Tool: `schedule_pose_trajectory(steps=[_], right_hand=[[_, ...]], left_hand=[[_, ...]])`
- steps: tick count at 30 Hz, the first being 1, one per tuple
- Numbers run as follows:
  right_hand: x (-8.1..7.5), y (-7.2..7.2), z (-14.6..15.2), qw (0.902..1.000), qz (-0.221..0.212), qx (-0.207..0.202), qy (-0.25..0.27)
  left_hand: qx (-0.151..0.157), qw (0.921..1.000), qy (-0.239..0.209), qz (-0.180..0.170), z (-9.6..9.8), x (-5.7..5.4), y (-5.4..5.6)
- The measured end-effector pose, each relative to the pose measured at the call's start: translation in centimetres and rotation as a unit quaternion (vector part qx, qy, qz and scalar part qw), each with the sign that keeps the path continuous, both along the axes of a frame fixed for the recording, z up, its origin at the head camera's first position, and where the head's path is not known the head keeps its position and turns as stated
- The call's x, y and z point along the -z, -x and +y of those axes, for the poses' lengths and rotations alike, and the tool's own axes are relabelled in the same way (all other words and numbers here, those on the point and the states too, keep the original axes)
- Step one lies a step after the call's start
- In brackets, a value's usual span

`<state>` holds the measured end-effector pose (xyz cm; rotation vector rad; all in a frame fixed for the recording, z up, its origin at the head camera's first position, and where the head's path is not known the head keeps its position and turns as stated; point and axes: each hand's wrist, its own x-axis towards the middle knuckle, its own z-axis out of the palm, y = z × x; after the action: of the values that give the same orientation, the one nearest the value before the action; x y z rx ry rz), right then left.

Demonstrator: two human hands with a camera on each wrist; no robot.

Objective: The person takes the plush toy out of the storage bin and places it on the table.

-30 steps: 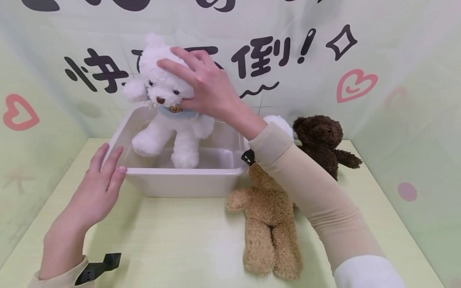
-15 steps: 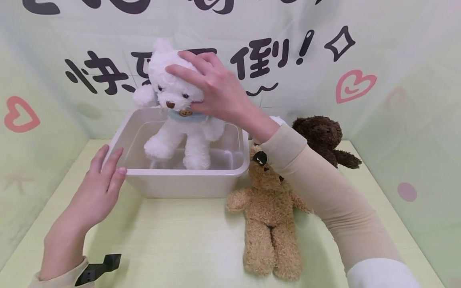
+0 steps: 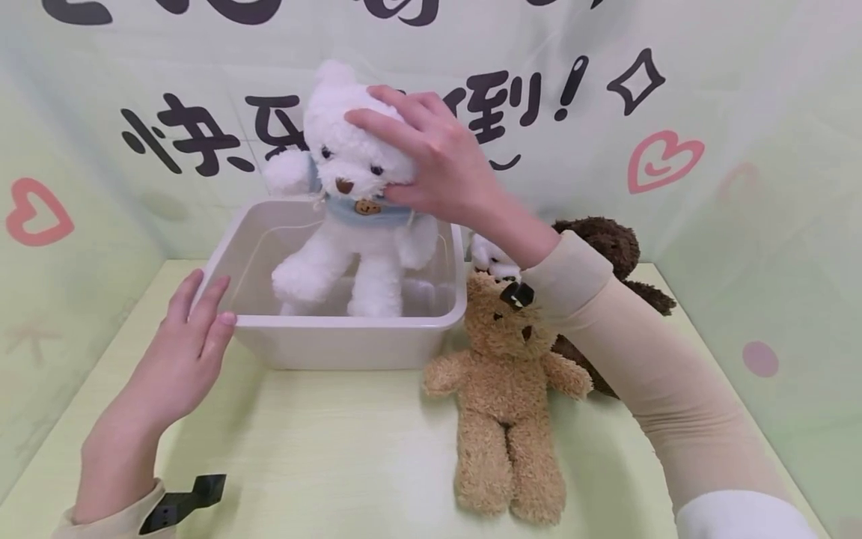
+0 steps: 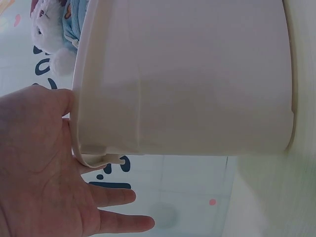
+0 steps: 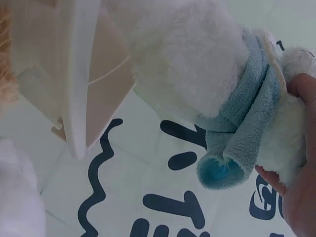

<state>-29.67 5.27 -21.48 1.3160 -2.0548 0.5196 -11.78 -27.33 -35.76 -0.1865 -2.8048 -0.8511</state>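
Note:
My right hand (image 3: 438, 161) grips a white teddy bear (image 3: 346, 150) by the side of its head. The bear is upright, its legs down inside a pale plastic bin (image 3: 357, 344) and its head above the rim. It wears a light blue scarf (image 5: 247, 94) with a brown face-shaped badge. In the left wrist view, my left hand (image 4: 49, 168) touches the bin's rim (image 4: 76, 113) near a corner with the thumb and nearest finger, the other fingers stretched out straight. From the head camera, that hand lies along the front left corner of the bin.
A light brown teddy bear (image 3: 508, 419) lies on its back on the table (image 3: 337, 457), right of the bin. Behind it are another white plush toy (image 3: 488, 251) and a dark brown teddy bear (image 3: 606, 236), both partly hidden by my right arm. Printed cloth walls (image 3: 727, 247) stand around the table.
My right hand has moved to the right with the white teddy bear, which is now nearer the bin's right side. The left hand has stayed at the corner.

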Motion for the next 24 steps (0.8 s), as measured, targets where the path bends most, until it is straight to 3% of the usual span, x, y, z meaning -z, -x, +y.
schedule_pose_trajectory(steps=[15,24], right_hand=[[-1.5,0.0,3.7,0.9918,0.076,-0.063,0.080],[-2.7,-0.1,6.0,0.9809,0.075,-0.091,0.155]], left_hand=[[0.001,1.0000,0.003,-0.002,0.0,0.1,0.0],[-0.003,1.0000,0.005,-0.005,0.1,0.0,0.0]])
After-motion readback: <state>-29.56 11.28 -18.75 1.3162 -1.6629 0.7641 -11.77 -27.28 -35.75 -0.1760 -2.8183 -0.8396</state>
